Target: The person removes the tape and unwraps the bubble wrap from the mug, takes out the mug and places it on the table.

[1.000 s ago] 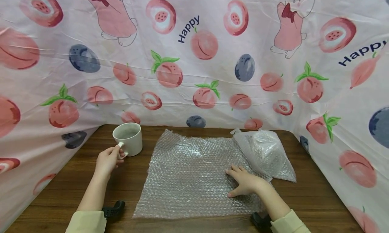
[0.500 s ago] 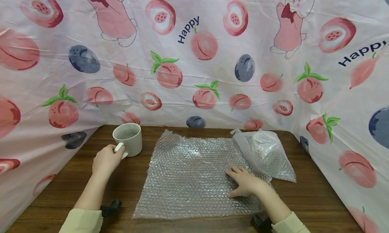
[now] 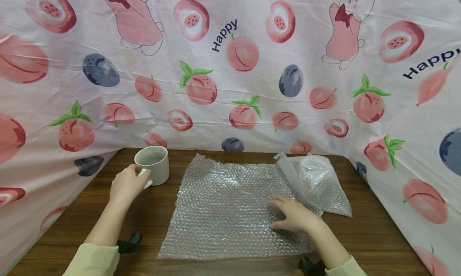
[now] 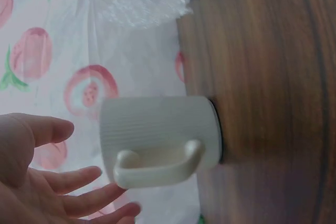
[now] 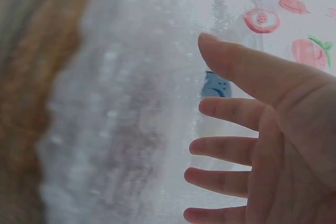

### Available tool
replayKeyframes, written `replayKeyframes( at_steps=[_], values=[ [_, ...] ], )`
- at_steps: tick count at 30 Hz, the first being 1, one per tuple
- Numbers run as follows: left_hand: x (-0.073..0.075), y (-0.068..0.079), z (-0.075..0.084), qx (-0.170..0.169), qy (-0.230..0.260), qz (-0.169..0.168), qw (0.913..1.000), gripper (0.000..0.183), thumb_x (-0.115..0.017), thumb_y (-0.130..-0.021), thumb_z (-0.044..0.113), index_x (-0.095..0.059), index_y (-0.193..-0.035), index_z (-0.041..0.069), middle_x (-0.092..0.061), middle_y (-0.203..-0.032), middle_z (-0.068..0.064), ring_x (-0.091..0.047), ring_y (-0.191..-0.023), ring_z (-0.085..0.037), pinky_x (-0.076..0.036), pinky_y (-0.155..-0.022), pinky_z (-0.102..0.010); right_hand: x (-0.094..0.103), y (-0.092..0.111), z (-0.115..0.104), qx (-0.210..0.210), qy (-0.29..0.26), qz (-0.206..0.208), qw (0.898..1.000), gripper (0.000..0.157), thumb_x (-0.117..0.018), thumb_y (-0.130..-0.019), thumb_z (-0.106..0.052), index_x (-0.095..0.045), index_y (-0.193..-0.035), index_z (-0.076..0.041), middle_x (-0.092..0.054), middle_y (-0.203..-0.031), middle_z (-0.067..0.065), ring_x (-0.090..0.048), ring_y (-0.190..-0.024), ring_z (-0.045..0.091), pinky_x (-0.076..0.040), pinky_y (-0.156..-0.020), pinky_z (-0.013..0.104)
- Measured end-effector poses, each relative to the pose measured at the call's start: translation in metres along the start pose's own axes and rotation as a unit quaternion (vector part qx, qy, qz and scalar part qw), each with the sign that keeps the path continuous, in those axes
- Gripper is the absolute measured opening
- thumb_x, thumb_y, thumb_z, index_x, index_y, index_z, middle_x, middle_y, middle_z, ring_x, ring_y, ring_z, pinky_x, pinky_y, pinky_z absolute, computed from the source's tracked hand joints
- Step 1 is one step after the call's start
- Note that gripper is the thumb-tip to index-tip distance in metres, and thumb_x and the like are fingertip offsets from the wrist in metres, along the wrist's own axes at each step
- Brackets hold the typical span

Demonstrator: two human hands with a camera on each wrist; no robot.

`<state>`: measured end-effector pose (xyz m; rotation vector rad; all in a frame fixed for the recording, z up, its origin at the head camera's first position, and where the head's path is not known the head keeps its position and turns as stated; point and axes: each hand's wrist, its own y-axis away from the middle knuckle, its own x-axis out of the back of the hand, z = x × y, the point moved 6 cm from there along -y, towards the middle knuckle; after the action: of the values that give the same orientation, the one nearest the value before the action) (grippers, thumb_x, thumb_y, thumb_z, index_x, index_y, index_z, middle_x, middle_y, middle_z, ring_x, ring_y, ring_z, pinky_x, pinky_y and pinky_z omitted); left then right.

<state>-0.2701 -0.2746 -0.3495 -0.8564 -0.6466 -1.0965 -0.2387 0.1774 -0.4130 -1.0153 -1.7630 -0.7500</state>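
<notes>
A white ribbed mug [image 3: 160, 169] stands upright at the back left of the table, its handle [image 4: 157, 174] turned toward my left hand [image 3: 126, 185]. In the left wrist view that hand is spread with thumb and fingers apart, fingertips right beside the mug and handle. A sheet of bubble wrap [image 3: 219, 212] lies flat in the middle. Over its right part is my right hand [image 3: 293, 216], fingers straight and spread, palm down. The right wrist view shows the fingertips close over the wrap, with nothing between them.
At the back right sits a bundle in bubble wrap [image 3: 318, 182], its content hidden, overlapping the sheet's right edge. A peach-printed cloth [image 3: 245, 88] hangs behind and along both sides of the brown wooden table [image 3: 360, 236].
My left hand has let go of the mug's handle and shifted slightly left. The mug has stayed put. My right hand has risen a little over the bubble wrap.
</notes>
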Motion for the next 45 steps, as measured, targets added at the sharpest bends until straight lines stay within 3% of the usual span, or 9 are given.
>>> replayKeyframes(
  at_steps=[5, 14, 22, 26, 33, 39, 45],
  values=[
    [0.006, 0.002, 0.019, -0.027, 0.025, 0.039, 0.9986, 0.048, -0.052, -0.093, 0.027, -0.055, -0.121, -0.012, -0.058, -0.114, -0.033, -0.052, -0.101, -0.053, -0.040, -0.082, -0.060, 0.013, 0.005, -0.003, 0.007, -0.017, 0.030, 0.999, 0.065, -0.076, -0.082, -0.031, -0.052, -0.136, -0.003, -0.039, -0.142, 0.027, -0.036, -0.130, 0.046, -0.031, -0.100, 0.062],
    [-0.001, 0.011, 0.065, -0.125, 0.099, 0.047, 0.9860, 0.039, -0.058, -0.094, 0.023, -0.059, -0.120, -0.006, -0.061, -0.115, -0.026, -0.053, -0.110, -0.044, -0.039, -0.090, -0.057, 0.041, 0.015, -0.007, 0.037, 0.005, 0.101, 0.994, 0.057, -0.073, -0.086, -0.024, -0.053, -0.134, -0.002, -0.045, -0.139, 0.024, -0.043, -0.126, 0.043, -0.035, -0.100, 0.057],
    [-0.022, 0.015, 0.109, -0.190, 0.148, 0.020, 0.9704, 0.033, -0.063, -0.091, 0.017, -0.061, -0.119, 0.000, -0.064, -0.113, -0.018, -0.059, -0.096, -0.032, -0.045, -0.082, -0.048, 0.061, 0.024, -0.004, 0.055, -0.002, 0.168, 0.984, 0.048, -0.072, -0.087, -0.019, -0.057, -0.129, -0.002, -0.055, -0.130, 0.020, -0.050, -0.120, 0.039, -0.038, -0.098, 0.055],
    [-0.032, 0.018, 0.128, -0.218, 0.174, 0.002, 0.9604, 0.033, -0.066, -0.089, 0.015, -0.061, -0.119, 0.002, -0.065, -0.112, -0.016, -0.059, -0.106, -0.032, -0.046, -0.085, -0.048, 0.072, 0.030, -0.001, 0.063, -0.018, 0.208, 0.976, 0.044, -0.072, -0.087, -0.015, -0.059, -0.126, -0.001, -0.058, -0.126, 0.018, -0.053, -0.117, 0.040, -0.041, -0.095, 0.055],
    [-0.051, 0.023, 0.149, -0.243, 0.206, -0.052, 0.9463, 0.036, -0.066, -0.091, 0.018, -0.058, -0.123, 0.005, -0.065, -0.113, -0.011, -0.057, -0.110, -0.028, -0.045, -0.089, -0.049, 0.089, 0.040, 0.003, 0.096, -0.036, 0.294, 0.950, 0.040, -0.073, -0.084, -0.005, -0.061, -0.122, 0.000, -0.065, -0.113, 0.019, -0.064, -0.095, 0.036, -0.053, -0.076, 0.048],
    [-0.069, 0.026, 0.160, -0.263, 0.233, -0.082, 0.9325, 0.038, -0.066, -0.091, 0.018, -0.056, -0.126, 0.005, -0.064, -0.114, -0.010, -0.056, -0.109, -0.027, -0.043, -0.089, -0.050, 0.103, 0.050, 0.011, 0.094, -0.052, 0.357, 0.928, 0.039, -0.071, -0.084, 0.000, -0.060, -0.122, 0.002, -0.067, -0.109, 0.017, -0.065, -0.093, 0.030, -0.054, -0.072, 0.042],
    [-0.090, 0.031, 0.170, -0.260, 0.233, -0.129, 0.9284, 0.044, -0.064, -0.093, 0.026, -0.052, -0.131, 0.007, -0.061, -0.119, -0.005, -0.055, -0.113, -0.026, -0.043, -0.092, -0.050, 0.113, 0.058, 0.022, 0.104, -0.061, 0.424, 0.898, 0.048, -0.073, -0.077, 0.008, -0.058, -0.123, 0.003, -0.067, -0.106, 0.017, -0.062, -0.093, 0.022, -0.049, -0.073, 0.018]
  ],
)
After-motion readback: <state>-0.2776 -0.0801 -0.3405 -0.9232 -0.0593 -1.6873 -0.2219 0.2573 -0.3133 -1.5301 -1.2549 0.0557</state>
